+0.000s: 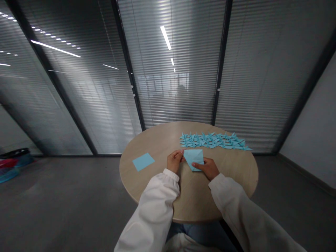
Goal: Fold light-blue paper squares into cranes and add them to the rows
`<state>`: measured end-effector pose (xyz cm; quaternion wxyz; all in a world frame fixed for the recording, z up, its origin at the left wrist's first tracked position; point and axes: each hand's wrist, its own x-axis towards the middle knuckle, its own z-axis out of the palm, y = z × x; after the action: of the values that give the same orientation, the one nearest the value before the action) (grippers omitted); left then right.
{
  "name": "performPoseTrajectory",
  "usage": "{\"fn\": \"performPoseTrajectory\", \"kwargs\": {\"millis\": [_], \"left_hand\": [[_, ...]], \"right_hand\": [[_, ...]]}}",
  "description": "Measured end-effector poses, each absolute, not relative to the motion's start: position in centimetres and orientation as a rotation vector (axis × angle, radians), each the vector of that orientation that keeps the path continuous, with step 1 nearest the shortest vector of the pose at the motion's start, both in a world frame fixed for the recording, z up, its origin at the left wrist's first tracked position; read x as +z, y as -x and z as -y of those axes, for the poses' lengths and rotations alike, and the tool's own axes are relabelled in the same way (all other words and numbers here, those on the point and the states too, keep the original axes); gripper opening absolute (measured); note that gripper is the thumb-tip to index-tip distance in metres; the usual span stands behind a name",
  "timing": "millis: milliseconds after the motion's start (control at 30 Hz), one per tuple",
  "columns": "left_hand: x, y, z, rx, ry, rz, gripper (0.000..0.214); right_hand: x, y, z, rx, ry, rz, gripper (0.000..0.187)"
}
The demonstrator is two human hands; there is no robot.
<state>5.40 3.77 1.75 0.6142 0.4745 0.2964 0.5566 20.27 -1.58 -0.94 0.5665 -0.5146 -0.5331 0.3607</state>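
Between my two hands is a partly folded sheet of light-blue origami paper (194,156), held up over the round table. My left hand (174,161) pinches its upper left corner between thumb and fingers. On the other side, my right hand (208,168) grips the lower right edge, thumb on the front and fingers behind. Creases run across the sheet's face. Behind it, rows of folded blue paper cranes (212,140) stand packed together. A flat stack or sheet of blue paper (143,161) lies to the left of my left hand.
The round wooden table (189,206) has its near edge close to my lap. Glass panels with blinds (173,105) rise just beyond its far edge. On the floor at far left sit dark, red and blue items (15,162), too blurred to name.
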Motion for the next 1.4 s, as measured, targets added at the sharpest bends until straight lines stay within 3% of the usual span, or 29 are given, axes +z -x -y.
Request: {"fn": "performPoseTrajectory", "kwargs": {"millis": [933, 1400], "left_hand": [[1.4, -5.2, -3.8, 1.322, -1.088, -0.628, 0.033], [1.9, -5.4, -3.1, 1.127, -1.28, -0.7, 0.031]], "right_hand": [[-0.3, -20.1, 2.1, 0.834, 1.25, 1.311, 0.038], [-1.0, -20.2, 1.8, 0.852, 1.209, 1.23, 0.042]]}}
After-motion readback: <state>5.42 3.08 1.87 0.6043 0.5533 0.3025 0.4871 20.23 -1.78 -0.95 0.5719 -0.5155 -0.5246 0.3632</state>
